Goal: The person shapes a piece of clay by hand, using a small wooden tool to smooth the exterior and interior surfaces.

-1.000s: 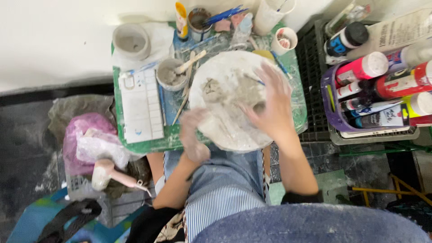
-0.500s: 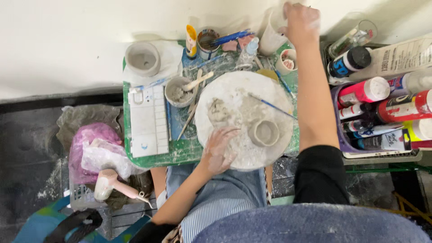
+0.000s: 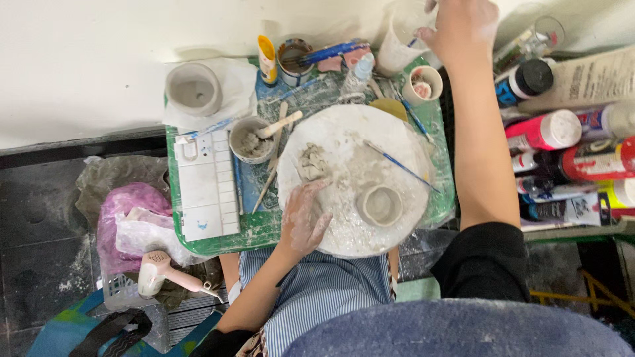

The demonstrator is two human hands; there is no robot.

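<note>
Left hand [image 3: 305, 218] lies flat on the near-left rim of the round clay-smeared board [image 3: 354, 178], fingers spread wide, holding nothing. Small clay cup [image 3: 380, 205] sits on the board's near-right part, just beside that hand, not touching. Lump of clay [image 3: 311, 162] on the board's left side, above the hand. Right hand [image 3: 460, 26] reaches to the desk's far right corner, at the white plastic cup [image 3: 402, 39]; hand is cut off by the top edge, fingers mostly out of sight, can't tell if they grip anything. Thin blue brush [image 3: 397, 165] lies across the board. Green desk [image 3: 211, 241] mostly covered. Paint bottles [image 3: 562, 152] in a crate off the right edge, partly cropped.
</note>
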